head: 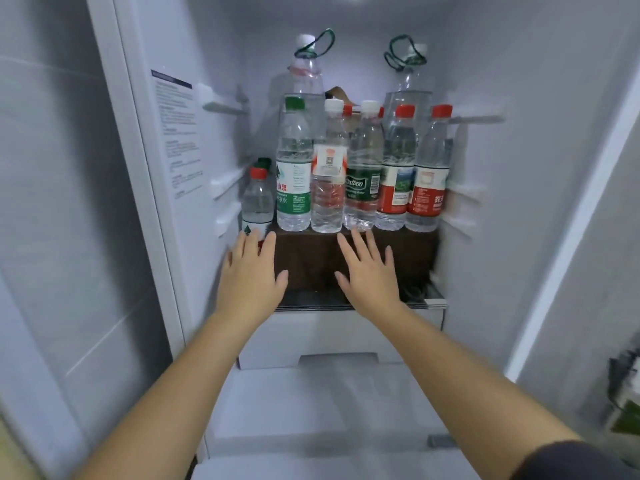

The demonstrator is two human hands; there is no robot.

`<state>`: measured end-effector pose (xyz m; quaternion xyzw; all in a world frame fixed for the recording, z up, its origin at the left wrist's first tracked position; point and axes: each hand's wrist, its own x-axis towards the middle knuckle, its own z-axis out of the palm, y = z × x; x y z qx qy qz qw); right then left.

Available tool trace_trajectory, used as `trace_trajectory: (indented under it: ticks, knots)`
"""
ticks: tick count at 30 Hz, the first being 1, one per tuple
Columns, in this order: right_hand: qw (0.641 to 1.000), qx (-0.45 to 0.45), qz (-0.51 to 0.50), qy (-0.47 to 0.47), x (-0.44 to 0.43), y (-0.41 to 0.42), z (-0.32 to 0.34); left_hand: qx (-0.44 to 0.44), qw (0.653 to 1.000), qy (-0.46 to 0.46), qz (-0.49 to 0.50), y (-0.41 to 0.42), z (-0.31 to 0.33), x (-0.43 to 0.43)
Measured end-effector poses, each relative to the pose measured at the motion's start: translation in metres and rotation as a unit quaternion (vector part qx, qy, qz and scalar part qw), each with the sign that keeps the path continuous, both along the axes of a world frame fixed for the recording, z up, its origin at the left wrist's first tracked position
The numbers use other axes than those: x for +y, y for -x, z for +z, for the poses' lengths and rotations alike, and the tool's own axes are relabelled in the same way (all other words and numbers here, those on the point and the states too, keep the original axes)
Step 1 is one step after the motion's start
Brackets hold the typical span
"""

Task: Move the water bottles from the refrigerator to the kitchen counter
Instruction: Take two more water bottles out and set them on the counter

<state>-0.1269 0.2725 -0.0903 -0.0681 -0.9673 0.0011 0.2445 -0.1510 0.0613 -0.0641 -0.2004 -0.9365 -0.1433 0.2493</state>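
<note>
Inside the open refrigerator, several water bottles stand in a row on a dark brown box [311, 261]: a green-capped bottle [293, 168], a white-capped one [329, 174], a green-labelled white-capped one [362, 174] and two red-capped ones [396, 168] [429, 174]. A small red-capped bottle [257, 199] stands lower at the left. Two large bottles with green handles [306, 74] [410, 77] stand behind. My left hand [251, 275] is open just below the small bottle. My right hand [369, 271] is open in front of the box, holding nothing.
The refrigerator door [52, 202] stands open at the left, with a printed label [176, 133] on the inner wall. White drawers [329, 341] sit below the shelf edge. Shelf rails line both side walls. Something green shows at the far right edge [627, 403].
</note>
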Motion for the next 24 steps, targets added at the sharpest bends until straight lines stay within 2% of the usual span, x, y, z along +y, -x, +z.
trace_trajectory:
  ticks: [8, 15, 24]
  knots:
    - [0.997, 0.024, 0.005, -0.074, 0.021, 0.01, -0.013, 0.009, 0.998, 0.02, 0.052, 0.045, 0.05, 0.016]
    - [0.995, 0.035, 0.001, -0.091, 0.022, 0.015, -0.021, 0.063, 0.992, 0.088, 0.059, 0.085, 0.101, 0.034]
    - [0.992, 0.051, 0.016, -0.112, 0.03, 0.019, -0.025, -0.03, 0.988, 0.121, 0.096, 0.124, 0.129, 0.039]
